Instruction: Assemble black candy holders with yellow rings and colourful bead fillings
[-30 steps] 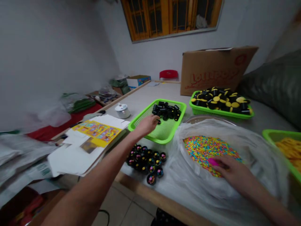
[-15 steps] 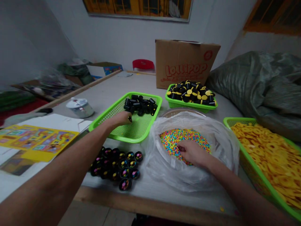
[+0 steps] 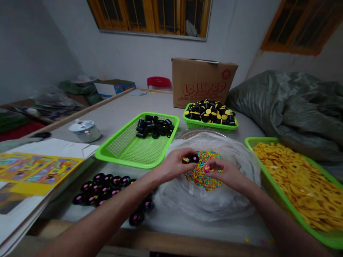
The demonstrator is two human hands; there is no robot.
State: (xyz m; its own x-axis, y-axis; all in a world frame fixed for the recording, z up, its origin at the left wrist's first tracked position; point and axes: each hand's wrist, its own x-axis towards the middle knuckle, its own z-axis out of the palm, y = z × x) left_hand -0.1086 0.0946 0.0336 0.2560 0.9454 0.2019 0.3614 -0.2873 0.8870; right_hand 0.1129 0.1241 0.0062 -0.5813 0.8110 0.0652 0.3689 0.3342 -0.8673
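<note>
My left hand (image 3: 178, 165) grips a small black cup (image 3: 194, 159), its mouth facing right with a bit of pink showing inside. To the right of it, my right hand (image 3: 226, 174) has its fingers curled around a few pink candy balls (image 3: 207, 168). Both hands are above a clear plastic bag (image 3: 235, 200) full of small multicoloured candy balls (image 3: 206, 185). Rows of black cups (image 3: 92, 189) with coloured candy inside stand on the table at the left, partly hidden by my left forearm. Black containers (image 3: 152, 126) lie in a green basket (image 3: 131, 162).
A second green basket (image 3: 203, 125) holds black containers with yellow caps. Yellow rings (image 3: 297, 182) fill a green basket at the right. Behind are a cardboard box (image 3: 203, 84) and a large grey-green sack (image 3: 284, 103). A lidded tub (image 3: 84, 131) and printed sheets (image 3: 40, 167) lie left.
My left hand has come from the green basket to the candy bag with a black cup. My right hand has lifted out of the candy balls with some pink ones. The view has shifted.
</note>
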